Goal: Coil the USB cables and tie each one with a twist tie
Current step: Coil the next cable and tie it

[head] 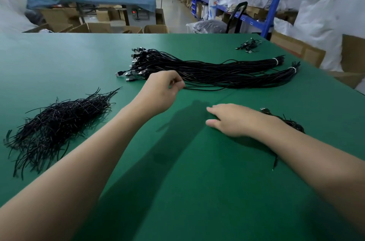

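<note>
Presently we are pinching one black cable (203,89) beside the cable bundle (207,71) with our left hand (161,92); our right hand (233,120) is lying flat, fingers relaxed, on the table (197,191).

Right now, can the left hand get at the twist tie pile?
Probably yes: the twist tie pile lies beside the left forearm with nothing between, though the left hand is pinching a USB cable.
</note>
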{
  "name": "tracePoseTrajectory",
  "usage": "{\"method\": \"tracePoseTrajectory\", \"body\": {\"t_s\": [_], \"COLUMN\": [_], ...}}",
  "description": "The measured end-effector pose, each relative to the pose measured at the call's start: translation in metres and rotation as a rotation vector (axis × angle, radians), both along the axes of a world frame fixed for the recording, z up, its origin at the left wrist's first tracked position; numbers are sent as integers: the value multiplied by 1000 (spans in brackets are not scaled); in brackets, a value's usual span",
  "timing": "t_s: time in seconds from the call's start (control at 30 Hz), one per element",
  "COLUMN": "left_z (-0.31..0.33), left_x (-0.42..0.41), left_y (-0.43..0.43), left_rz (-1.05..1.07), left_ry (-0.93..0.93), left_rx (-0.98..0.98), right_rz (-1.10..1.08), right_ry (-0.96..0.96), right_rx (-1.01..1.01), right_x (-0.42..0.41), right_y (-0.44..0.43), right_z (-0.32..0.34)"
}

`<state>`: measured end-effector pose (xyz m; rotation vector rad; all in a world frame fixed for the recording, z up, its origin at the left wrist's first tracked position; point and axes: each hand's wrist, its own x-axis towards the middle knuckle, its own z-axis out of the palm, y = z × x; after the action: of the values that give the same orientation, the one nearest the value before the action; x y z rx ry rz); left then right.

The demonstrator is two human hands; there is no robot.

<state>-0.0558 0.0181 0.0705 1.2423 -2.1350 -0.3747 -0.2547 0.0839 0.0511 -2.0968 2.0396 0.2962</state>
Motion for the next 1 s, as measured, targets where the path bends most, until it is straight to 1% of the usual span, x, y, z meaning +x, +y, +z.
{"method": "tracePoseTrajectory", "body": {"t_s": [0.03,0.1,0.13,0.2,0.3,0.4,0.5,0.6,0.73,0.87,0.93,1.0], "left_z": [0,-1,-1,1,2,-1,-4,-2,2,12,15,15], "left_x": [3,11,14,20,31,46,64,78,90,103,107,105], "left_y": [4,10,14,21,27,34,36,37,43,47,51,60], "left_rz": [4,15,22,27,18,35,51,35,56,127,175,209], "left_ry": [-69,-196,-224,-192,-13,193,412,766,1048,1379,1449,1447], "left_rx": [44,118,143,184,161,182,315,416,342,325,312,301], "right_rz": [-17,-66,-91,-130,-146,-130,-136,-148,-132,-127,-121,-76], "right_ry": [-18,-35,-39,-41,-22,53,67,31,-13,-30,-29,-28], "right_rx": [34,25,-1,-71,-206,-245,-217,-182,-168,-101,-86,-107], "right_x": [4,5,4,-1,-11,-28,-44,-52,-63,-68,-65,-65], "right_y": [-11,-35,-46,-68,-93,-115,-132,-141,-148,-154,-156,-156], "right_z": [-6,-15,-17,-21,-26,-29,-33,-45,-47,-38,-34,-26]}}
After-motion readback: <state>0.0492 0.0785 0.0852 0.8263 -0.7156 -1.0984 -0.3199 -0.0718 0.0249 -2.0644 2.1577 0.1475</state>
